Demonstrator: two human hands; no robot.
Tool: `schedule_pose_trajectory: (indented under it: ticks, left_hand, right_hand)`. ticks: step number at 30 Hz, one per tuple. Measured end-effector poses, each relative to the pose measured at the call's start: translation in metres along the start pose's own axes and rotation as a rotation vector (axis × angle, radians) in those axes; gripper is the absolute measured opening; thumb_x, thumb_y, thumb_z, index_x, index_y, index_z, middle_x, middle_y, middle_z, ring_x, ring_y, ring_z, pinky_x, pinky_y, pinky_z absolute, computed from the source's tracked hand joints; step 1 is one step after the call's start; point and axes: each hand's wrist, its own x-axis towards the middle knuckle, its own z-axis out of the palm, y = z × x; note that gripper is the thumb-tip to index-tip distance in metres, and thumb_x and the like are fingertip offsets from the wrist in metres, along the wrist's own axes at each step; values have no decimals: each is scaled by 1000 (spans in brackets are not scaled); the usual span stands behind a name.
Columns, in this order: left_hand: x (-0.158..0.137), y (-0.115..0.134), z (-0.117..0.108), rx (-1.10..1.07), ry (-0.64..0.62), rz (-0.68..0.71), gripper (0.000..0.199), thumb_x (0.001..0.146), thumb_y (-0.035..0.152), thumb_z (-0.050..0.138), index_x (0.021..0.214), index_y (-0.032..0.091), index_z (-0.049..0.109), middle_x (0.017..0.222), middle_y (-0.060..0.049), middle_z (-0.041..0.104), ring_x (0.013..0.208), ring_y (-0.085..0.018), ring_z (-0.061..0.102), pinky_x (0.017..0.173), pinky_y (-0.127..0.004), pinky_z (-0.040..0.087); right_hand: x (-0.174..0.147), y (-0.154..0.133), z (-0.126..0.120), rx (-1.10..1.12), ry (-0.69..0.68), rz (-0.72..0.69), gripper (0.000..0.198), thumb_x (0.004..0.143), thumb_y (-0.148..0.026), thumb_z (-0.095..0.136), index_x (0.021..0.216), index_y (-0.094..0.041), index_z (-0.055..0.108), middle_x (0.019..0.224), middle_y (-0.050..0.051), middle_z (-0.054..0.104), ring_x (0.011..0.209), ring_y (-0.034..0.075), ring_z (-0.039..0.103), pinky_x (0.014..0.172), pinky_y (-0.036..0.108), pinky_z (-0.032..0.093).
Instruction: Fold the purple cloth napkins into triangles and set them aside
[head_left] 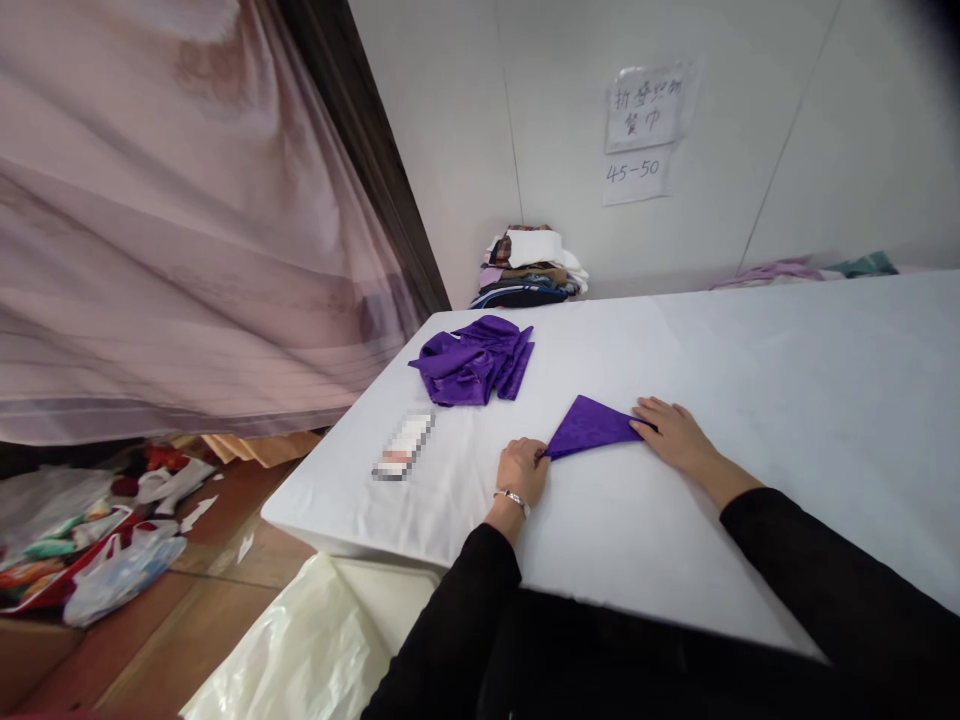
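Observation:
A purple cloth napkin [592, 428], folded into a triangle with its peak pointing away from me, lies on the white-covered table [787, 400]. My left hand [523, 472], with a bracelet at the wrist, is closed on its left corner. At the right corner, my right hand [673, 435] rests low over the cloth, the corner between thumb and fingers; the very tip is hidden beneath them. Behind and to the left sits a crumpled heap of purple napkins [476, 362].
A blurred-out flat object [405, 445] lies near the table's left side. Folded clothes [529, 268] are stacked behind the far edge, below paper signs [646, 130] on the wall. A pink curtain [187, 220] hangs at left. A plastic-lined bin [300, 640] stands below the near edge.

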Motion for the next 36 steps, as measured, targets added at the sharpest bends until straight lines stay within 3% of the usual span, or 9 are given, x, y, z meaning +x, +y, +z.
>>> schedule_pose_trajectory:
  ticks: [9,14,21,26,32,36]
  left_hand:
    - [7,-5,2,52,25,-13,25,76,11,49,93,23,62,91,-1,64,90,-18,54,82,-31,41]
    - [10,-4,5,-19,33,69,28,74,19,58,102,23,59,102,-1,62,96,-19,53,86,-33,41]
    - [26,-2,14,-49,64,53,14,75,14,57,87,20,59,88,-2,61,86,-17,56,79,-30,44]
    - [27,-6,16,-47,81,26,19,71,6,53,82,21,57,83,-1,59,81,-16,56,75,-29,45]
    - [23,-7,15,-52,92,19,25,69,3,51,84,22,57,86,-1,59,80,-15,57,75,-29,45]
    - [24,-5,14,-64,90,55,20,70,12,57,88,22,57,90,-1,59,81,-15,56,77,-30,45]
  right_hand:
    - [0,5,3,66,9,-31,47,86,-50,30,114,-25,58,135,2,46,128,22,34,104,43,22]
    - [0,6,3,107,34,-57,45,86,-50,32,112,-26,59,132,3,49,126,23,36,103,46,23]
    - [-1,5,1,119,39,-58,44,86,-49,34,111,-25,60,132,4,49,126,24,37,102,47,25]
    - [-1,4,1,137,47,-61,43,86,-50,35,111,-25,60,131,4,50,125,24,37,103,47,24]
    - [0,6,1,154,43,-55,43,86,-49,35,111,-26,60,132,4,49,126,24,37,103,47,24]
    - [0,6,2,156,42,-60,43,85,-50,36,110,-26,61,131,4,50,125,24,37,103,47,24]
